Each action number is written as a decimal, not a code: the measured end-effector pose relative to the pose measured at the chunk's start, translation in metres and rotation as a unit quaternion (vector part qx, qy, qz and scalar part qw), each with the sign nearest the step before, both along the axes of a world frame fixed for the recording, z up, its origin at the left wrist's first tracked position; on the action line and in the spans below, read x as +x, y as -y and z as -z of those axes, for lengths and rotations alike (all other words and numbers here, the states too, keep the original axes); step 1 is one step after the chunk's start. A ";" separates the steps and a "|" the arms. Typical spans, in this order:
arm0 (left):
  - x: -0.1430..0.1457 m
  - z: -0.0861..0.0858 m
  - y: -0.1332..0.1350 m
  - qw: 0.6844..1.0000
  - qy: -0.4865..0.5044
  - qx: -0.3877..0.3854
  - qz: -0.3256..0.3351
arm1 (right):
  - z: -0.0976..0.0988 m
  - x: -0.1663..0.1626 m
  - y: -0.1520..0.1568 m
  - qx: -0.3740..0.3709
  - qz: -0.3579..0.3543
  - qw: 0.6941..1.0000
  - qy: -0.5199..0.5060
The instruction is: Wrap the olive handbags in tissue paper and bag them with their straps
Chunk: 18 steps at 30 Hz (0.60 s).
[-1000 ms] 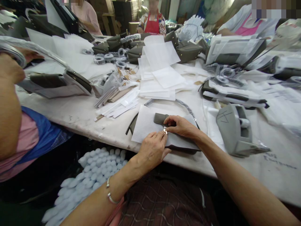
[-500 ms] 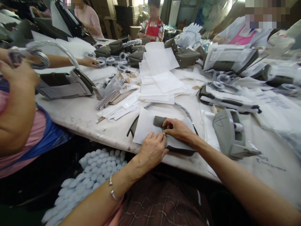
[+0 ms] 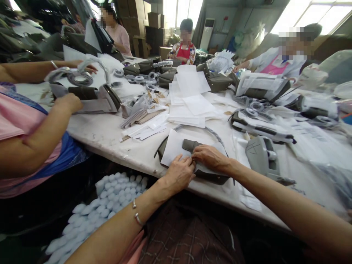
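A dark olive handbag [image 3: 211,175] lies at the table's near edge. Its wrapped handle [image 3: 216,134] loops away from me. White paper [image 3: 172,147] covers part of its face, and a closure tab [image 3: 189,145] of the same olive lies over the paper. My right hand [image 3: 210,157] has its fingers closed at the tab's lower end. Right beside it, my left hand [image 3: 179,173] presses closed fingertips against the bag's front. The two hands' fingertips meet, and hide the spot between them.
Paper sheets [image 3: 189,104] are piled beyond the bag. To the right stands a grey tape dispenser [image 3: 258,157], near a partly wrapped bag [image 3: 261,126]. At left, a co-worker's hands are around another bag [image 3: 96,104]. White padded packing [image 3: 118,190] is below the table edge.
The view has tilted up a little. My right fingers have moved lower over the tab's end, while my left hand stays at the bag. The left co-worker's hands have come to their bag.
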State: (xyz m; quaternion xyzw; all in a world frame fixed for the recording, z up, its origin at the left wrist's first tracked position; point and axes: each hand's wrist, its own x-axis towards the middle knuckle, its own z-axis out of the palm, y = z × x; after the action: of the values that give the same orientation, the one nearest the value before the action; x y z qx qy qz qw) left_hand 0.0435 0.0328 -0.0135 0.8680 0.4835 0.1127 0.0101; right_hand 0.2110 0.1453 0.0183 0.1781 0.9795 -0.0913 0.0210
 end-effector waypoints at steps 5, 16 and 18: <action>0.003 0.007 0.004 1.000 0.006 0.010 -0.010 | -0.003 -0.005 0.011 0.029 0.013 0.998 0.045; 0.000 0.012 0.002 1.000 0.011 0.027 0.012 | 0.000 -0.019 0.023 -0.095 0.349 0.932 0.014; -0.001 0.011 0.001 0.999 0.005 0.032 0.016 | -0.005 -0.019 0.018 -0.090 0.337 0.937 0.005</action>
State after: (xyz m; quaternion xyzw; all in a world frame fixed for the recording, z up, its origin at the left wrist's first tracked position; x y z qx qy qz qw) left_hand 0.0425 0.0314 -0.0242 0.8751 0.4652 0.1326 -0.0135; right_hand 0.1916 0.1274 0.0234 0.4955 0.8498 -0.1795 0.0098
